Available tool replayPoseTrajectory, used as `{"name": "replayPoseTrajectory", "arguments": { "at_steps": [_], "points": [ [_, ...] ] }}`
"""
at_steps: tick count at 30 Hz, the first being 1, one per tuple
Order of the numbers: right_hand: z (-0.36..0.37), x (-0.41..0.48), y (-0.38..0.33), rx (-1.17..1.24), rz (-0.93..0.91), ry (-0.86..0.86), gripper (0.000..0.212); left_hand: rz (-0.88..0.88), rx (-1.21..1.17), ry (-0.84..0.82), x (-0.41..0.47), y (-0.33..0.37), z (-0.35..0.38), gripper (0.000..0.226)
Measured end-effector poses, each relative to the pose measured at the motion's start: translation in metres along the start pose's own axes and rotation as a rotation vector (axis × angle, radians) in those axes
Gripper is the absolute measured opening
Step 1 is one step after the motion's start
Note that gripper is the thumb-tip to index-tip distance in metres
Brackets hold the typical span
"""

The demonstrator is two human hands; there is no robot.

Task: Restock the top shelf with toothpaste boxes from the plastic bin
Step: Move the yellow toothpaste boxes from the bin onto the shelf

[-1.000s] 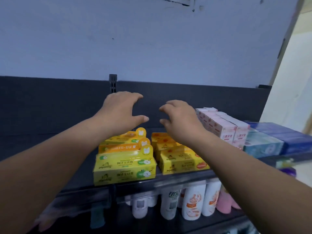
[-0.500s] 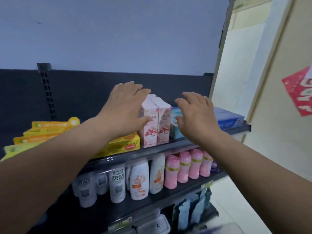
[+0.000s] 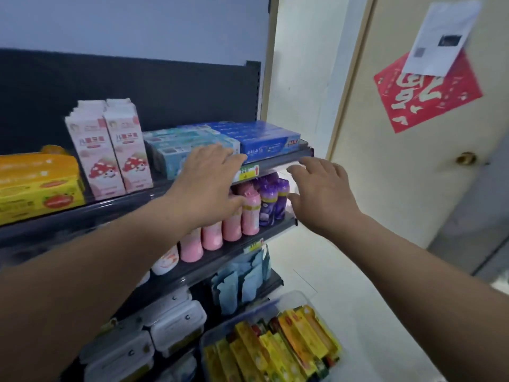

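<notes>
Teal boxes [image 3: 187, 139] maybe touch splayed fingers [image 3: 223, 155].

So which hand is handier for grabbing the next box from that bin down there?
Probably the right hand: empty and open, it hangs roughly above the plastic bin of yellow boxes. The left hand, also empty, is at the front edge of the top shelf.

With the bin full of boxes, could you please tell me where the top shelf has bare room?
Little: a narrow gap between the pink boxes and teal boxes, plus headroom above the low teal and blue boxes. Elsewhere the top shelf is packed.
</notes>
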State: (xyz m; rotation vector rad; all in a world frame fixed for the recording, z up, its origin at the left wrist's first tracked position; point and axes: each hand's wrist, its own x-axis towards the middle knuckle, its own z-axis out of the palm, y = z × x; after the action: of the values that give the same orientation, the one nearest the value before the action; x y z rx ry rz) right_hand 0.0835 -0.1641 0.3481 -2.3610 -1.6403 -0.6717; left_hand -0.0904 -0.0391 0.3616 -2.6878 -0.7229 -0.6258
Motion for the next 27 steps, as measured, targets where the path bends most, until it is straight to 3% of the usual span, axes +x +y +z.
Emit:
{"name": "replayPoseTrajectory", "arguments": {
  "at_steps": [7, 17, 27],
  "points": [
    [0.056, -0.036, 0.049, 0.043, 0.080, -0.116, 0.043, 0.037, -0.126, -0.113, 0.009, 0.046, 0.071, 0.080],
    [0.169, -0.091, 0.081, 0.137, 0.312, -0.460, 0.051, 0.117, -0.273, -0.347, 0.000, 0.079, 0.201, 0.077],
    [0.276, -0.150, 0.097, 0.239, 0.608, -0.742, 0.052, 0.206, -0.328, -0.682, -0.003, 0.110, 0.323, 0.070]
  ]
}}
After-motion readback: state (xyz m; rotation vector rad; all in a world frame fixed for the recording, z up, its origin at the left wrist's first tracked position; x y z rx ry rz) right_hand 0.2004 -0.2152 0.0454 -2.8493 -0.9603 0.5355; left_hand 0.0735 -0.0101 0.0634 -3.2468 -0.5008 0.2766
